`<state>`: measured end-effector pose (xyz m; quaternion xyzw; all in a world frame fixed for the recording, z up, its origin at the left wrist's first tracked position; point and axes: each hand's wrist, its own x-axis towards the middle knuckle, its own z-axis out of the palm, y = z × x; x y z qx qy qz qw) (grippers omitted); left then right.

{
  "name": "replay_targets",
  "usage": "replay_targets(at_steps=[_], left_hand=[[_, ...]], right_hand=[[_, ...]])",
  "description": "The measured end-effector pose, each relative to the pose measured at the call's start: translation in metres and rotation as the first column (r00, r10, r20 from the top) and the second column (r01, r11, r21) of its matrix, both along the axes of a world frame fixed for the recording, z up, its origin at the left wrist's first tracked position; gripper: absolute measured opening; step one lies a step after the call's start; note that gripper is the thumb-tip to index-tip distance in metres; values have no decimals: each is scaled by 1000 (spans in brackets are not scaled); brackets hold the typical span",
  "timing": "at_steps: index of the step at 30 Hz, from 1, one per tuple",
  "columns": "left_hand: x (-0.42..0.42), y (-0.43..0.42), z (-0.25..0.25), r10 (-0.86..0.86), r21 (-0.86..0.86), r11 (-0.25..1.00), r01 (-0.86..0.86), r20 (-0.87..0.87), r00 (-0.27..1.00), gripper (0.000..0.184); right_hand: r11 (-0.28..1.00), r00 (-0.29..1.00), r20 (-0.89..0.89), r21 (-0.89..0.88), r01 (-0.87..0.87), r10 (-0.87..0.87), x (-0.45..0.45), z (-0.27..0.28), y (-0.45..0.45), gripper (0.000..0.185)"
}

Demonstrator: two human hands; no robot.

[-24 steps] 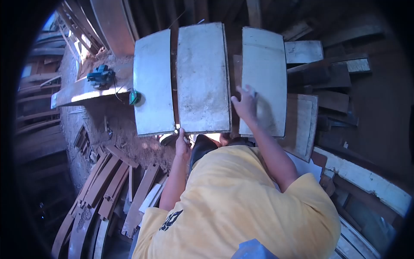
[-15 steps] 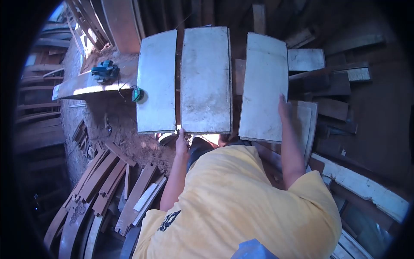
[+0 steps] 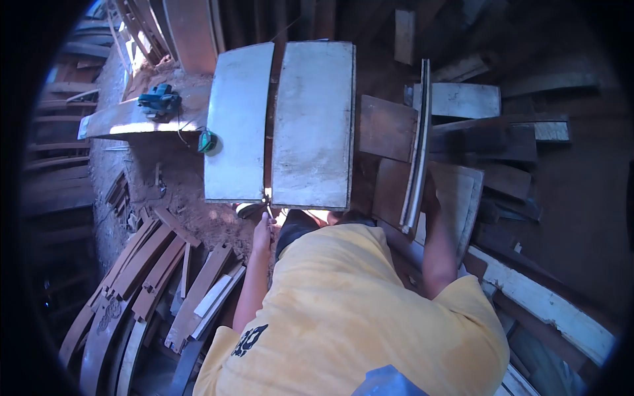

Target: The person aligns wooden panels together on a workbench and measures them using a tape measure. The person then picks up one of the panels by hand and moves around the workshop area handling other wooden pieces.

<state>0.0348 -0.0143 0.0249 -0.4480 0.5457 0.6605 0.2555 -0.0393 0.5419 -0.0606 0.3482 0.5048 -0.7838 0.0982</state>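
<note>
Clamps thin, edge-on boards [image 3: 420,148] in right hand [image 3: 432,198], right of scuffed, oblong white panel [image 3: 312,125]; has left hand [image 3: 263,235] just below it, cannot tell whether clenched.

Passable gap between wider panel [image 3: 314,125] and obstructing edge-on board [image 3: 418,145]

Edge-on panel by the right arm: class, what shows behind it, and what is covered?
Parts of a brown board and a pale board show. The right hand is partly covered; its fingertips cannot be seen.
</note>
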Motion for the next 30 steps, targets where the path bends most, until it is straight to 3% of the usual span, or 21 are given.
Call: replay_targets(at_steps=[1,2,5,6,9,13,16,19,20,22,23,25,26,30], left_hand=[[-4,3,8,20,57,998,-20,0,1000,42],[-9,6,16,-70,-71,995,69,-15,997,40],[-15,5,8,-159,-140,978,154,-26,987,40],[-18,6,9,-209,-242,949,203,1,978,42],[-29,17,36,-234,-242,939,243,68,970,43],[-25,-15,1,-406,-288,864,414,89,909,43],[-26,-17,-2,-416,-312,849,426,103,904,41],[-24,-20,-3,-397,-321,848,422,144,907,39],[-22,-20,-4,-403,-307,850,428,143,904,39],[-17,-23,-7,-427,-306,840,448,136,894,38],[-15,-25,-8,-410,-314,846,432,137,902,38],[-9,-32,-10,-439,-294,838,459,135,888,37],[-5,-35,-10,-425,-303,845,440,116,897,38],[13,-43,-8,-400,-339,833,438,179,899,38]], right_hand=[[998,1000,-16,-56,11,-12,11,1,-1,78],[995,999,-35,-101,16,-20,22,1,-3,78],[983,996,-40,-169,70,-78,53,6,-9,79],[979,995,-39,-183,87,-96,60,7,-12,80],[970,989,-44,-206,126,-138,72,11,-18,81],[968,985,-50,-198,154,-167,70,15,-22,82],[989,994,-26,-109,103,-106,57,17,-10,84],[965,984,167,243,-98,58,33,39,17,85],[908,949,315,395,-139,8,15,79,13,89],[572,935,352,775,-267,-40,-13,84,17,91],[574,937,350,771,-276,-20,-30,81,12,91],[309,902,425,870,-385,-75,-51,81,-4,84],[168,930,344,932,-321,-132,-53,80,-18,79],[153,922,374,921,-357,-100,-59,78,-16,80]])
